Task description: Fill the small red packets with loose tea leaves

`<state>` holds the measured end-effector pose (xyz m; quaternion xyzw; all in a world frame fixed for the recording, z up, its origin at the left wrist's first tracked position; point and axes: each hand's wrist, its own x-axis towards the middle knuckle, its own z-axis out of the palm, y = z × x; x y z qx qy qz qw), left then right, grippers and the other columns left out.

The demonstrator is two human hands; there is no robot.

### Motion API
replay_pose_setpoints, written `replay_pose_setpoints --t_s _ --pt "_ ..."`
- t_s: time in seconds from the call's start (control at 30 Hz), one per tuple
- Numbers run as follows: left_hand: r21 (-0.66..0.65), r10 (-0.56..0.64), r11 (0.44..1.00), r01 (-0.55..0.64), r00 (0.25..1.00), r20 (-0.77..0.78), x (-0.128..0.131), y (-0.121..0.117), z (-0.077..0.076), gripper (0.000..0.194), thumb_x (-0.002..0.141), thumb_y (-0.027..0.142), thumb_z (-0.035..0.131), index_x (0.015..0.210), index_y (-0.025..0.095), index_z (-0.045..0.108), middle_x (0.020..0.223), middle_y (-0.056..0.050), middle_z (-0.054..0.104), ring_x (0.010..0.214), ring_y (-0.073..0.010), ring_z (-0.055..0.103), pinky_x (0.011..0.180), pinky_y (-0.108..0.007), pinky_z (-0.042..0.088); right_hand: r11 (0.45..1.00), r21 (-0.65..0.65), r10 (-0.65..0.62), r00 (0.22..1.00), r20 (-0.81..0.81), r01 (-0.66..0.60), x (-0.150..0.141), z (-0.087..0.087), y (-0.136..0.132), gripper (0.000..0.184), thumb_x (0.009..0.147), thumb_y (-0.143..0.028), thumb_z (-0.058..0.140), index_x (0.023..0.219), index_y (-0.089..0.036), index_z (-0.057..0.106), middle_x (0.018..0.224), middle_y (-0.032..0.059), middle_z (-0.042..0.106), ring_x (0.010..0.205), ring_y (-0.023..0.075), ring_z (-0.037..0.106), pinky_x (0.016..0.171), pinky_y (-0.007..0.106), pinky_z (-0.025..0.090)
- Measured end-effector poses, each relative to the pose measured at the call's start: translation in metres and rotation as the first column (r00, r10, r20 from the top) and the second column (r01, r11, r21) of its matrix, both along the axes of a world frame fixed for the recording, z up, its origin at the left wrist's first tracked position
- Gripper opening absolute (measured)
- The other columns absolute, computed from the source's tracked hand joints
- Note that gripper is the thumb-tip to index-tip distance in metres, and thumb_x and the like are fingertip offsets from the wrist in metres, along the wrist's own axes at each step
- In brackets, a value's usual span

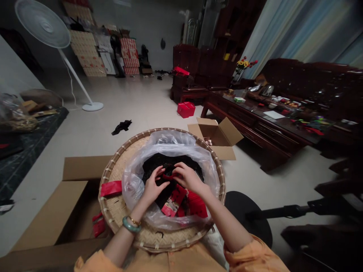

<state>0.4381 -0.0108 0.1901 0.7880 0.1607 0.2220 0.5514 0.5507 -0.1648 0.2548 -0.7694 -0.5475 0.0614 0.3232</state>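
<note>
My right hand (185,176) has its fingers closed on a small red packet (168,176) over the middle of a clear plastic bag (132,189). At the packet's left side is my left hand (153,187), its thumb and fingers apart; whether its fingertips touch the packet I cannot tell. Dark loose material (150,163) fills the bag, its kind not plain. Several red packets (195,204) lie on it below my hands, one with a printed picture (172,202). The bag stands in a round woven bamboo tray (117,206). Another red packet (111,188) rests at the tray's left rim.
An open cardboard box (56,211) at left holds red packets (98,224). Beyond the tray are another open box (224,136) and a red box (186,109). A black round base (246,215) stands at right, a low table (249,113) behind it, a white fan (92,106) at far left.
</note>
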Motion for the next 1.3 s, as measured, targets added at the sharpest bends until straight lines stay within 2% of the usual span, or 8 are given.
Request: replay_pose_setpoints --t_s 0.17,0.3,0.4,0.5,0.67,0.93,1.13,1.3 --pt "0.106 -0.033 0.994 0.037 0.999 -0.037 -0.003 0.008 0.01 0.034 0.071 0.027 0.064 0.105 0.022 0.061 0.103 -0.005 0.066 0.086 -0.019 0.064 0.076 -0.033 0.052 0.986 -0.168 0.025 0.996 0.086 -0.011 -0.004 0.004 0.001 0.046 0.077 -0.02 0.063 0.12 -0.024 0.049 0.111 0.007 0.052 0.097 0.0191 0.054 0.08 0.03 0.046" --pt "0.182 -0.04 0.982 0.048 0.998 -0.047 -0.003 0.008 0.014 0.035 0.071 0.024 0.063 0.106 0.023 0.061 0.099 -0.004 0.066 0.077 -0.0163 0.063 0.065 -0.028 0.051 0.961 -0.275 0.052 0.983 0.175 -0.001 -0.01 0.013 0.004 0.029 0.078 -0.025 0.063 0.107 -0.023 0.058 0.105 0.0076 0.054 0.095 0.0216 0.054 0.076 0.032 0.047" --pt "0.275 -0.027 0.961 0.039 0.999 -0.047 -0.003 0.007 0.016 0.029 0.071 0.025 0.065 0.1 0.023 0.065 0.091 -0.003 0.066 0.078 -0.0174 0.061 0.065 -0.028 0.05 0.975 -0.222 0.063 0.985 0.159 -0.027 -0.011 0.015 0.005 0.023 0.079 -0.02 0.06 0.103 -0.021 0.058 0.112 0.0083 0.052 0.099 0.0208 0.054 0.078 0.032 0.047" --pt "0.313 -0.013 0.949 0.024 0.999 -0.04 -0.004 0.006 0.016 0.026 0.071 0.027 0.065 0.096 0.024 0.066 0.088 -0.003 0.066 0.078 -0.018 0.061 0.065 -0.028 0.049 0.994 -0.113 0.016 0.994 0.111 -0.004 -0.012 0.012 0.003 0.031 0.08 -0.016 0.057 0.111 -0.02 0.052 0.121 0.0097 0.049 0.103 0.0193 0.053 0.082 0.032 0.048" --pt "0.279 -0.006 0.96 0.017 0.999 -0.04 -0.003 0.005 0.016 0.028 0.07 0.026 0.065 0.098 0.022 0.065 0.088 -0.004 0.067 0.068 -0.0154 0.06 0.059 -0.026 0.048 0.979 -0.205 0.035 0.99 0.139 -0.006 -0.014 0.013 0.002 0.038 0.083 -0.022 0.055 0.121 -0.025 0.05 0.121 0.0098 0.05 0.106 0.0216 0.053 0.085 0.035 0.047" --pt "0.253 -0.018 0.967 0.03 0.999 -0.051 -0.005 0.005 0.018 0.032 0.068 0.022 0.066 0.099 0.021 0.065 0.093 -0.004 0.069 0.073 -0.0167 0.062 0.062 -0.027 0.05 0.927 -0.366 0.015 0.964 0.264 0.086 -0.022 0.021 0.011 0.032 0.083 -0.026 0.056 0.115 -0.03 0.059 0.101 0.0093 0.052 0.092 0.0231 0.053 0.072 0.032 0.048" --pt "0.226 -0.059 0.972 0.059 0.998 -0.006 -0.005 0.005 0.022 0.025 0.073 0.029 0.064 0.098 0.023 0.067 0.094 -0.004 0.069 0.078 -0.0177 0.063 0.064 -0.028 0.051 0.916 -0.372 -0.011 0.938 0.346 0.148 -0.024 0.018 0.017 0.021 0.086 -0.032 0.05 0.092 -0.021 0.068 0.102 0.0131 0.051 0.09 0.026 0.052 0.066 0.034 0.048" --pt "0.205 -0.113 0.973 0.106 0.993 0.025 0.0 0.007 0.02 0.029 0.074 0.027 0.064 0.103 0.022 0.066 0.099 -0.005 0.067 0.086 -0.0179 0.062 0.072 -0.029 0.051 0.978 -0.205 0.003 0.987 0.163 0.031 -0.015 0.008 0.008 0.019 0.085 -0.028 0.054 0.102 -0.022 0.06 0.113 0.0098 0.05 0.094 0.0206 0.055 0.075 0.032 0.048"
